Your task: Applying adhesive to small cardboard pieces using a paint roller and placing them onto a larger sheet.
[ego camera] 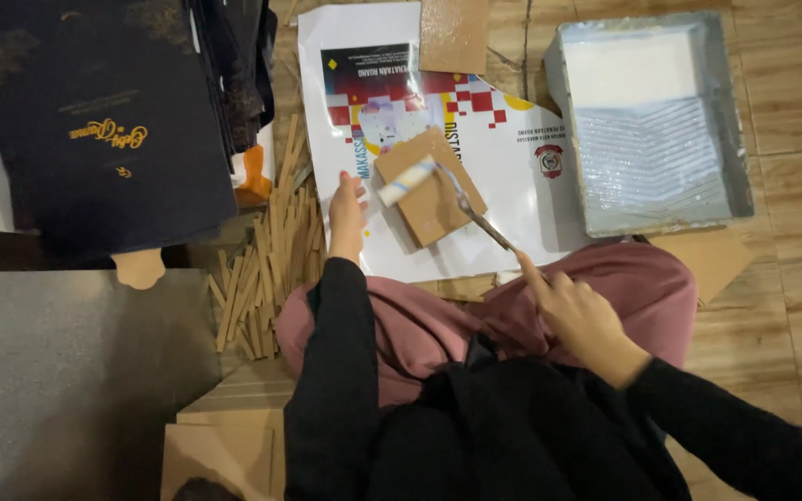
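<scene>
On the white printed poster sheet (512, 176), the right hand (582, 315) closes around the metal handle of a small white paint roller (407, 181). Its long axis runs diagonally, head resting on the square brown cardboard piece (433, 199) toward the far left. The left hand (345, 218) lies open, fingers flat at the poster's left edge.

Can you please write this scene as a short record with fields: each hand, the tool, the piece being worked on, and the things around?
right hand: right hand holds the handle of a small paint roller
left hand: left hand rests on the printed poster, beside the cardboard piece
tool position: roller head lies on the cardboard piece
work surface: poster spread on a wooden floor
tray: grey paint tray with white liquid, to the right
left side: pile of wooden strips, dark folders
top: second cardboard piece
</scene>
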